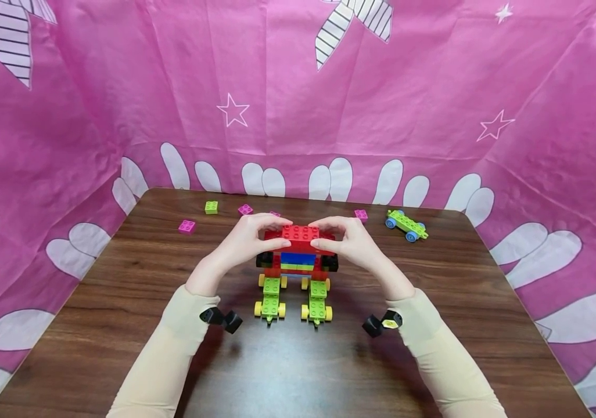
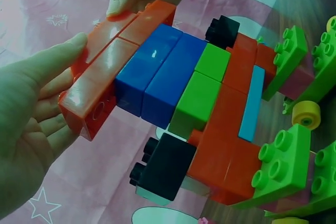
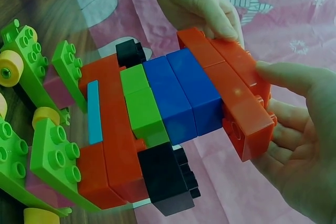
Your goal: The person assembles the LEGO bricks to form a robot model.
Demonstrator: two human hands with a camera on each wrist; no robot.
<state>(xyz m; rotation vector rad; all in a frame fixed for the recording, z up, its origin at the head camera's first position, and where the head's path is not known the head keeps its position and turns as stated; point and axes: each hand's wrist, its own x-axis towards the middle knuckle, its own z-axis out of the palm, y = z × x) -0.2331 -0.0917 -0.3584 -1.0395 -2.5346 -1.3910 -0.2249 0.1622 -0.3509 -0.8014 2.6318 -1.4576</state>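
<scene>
A built toy-brick figure stands in the middle, topped by red bricks (image 1: 300, 233). My left hand (image 1: 248, 239) grips the left end of this red top, its thumb on the near side and fingers behind. The other end is held the same way by my right hand (image 1: 349, 238). Under the red top come blue bricks (image 2: 152, 72), then lime green bricks (image 3: 144, 111) and a lower red section (image 3: 110, 145). A black brick (image 2: 168, 166) sticks out at each side. Two lime wheeled bases (image 1: 270, 305) with yellow wheels carry the figure.
On the table (image 1: 293, 371), a lime brick (image 1: 211, 207) and several pink bricks (image 1: 187, 226) lie toward the back left. Another pink brick (image 1: 361, 215) and a lime car base (image 1: 405, 225) with blue wheels lie back right. A pink curtain (image 1: 298, 104) surrounds the table.
</scene>
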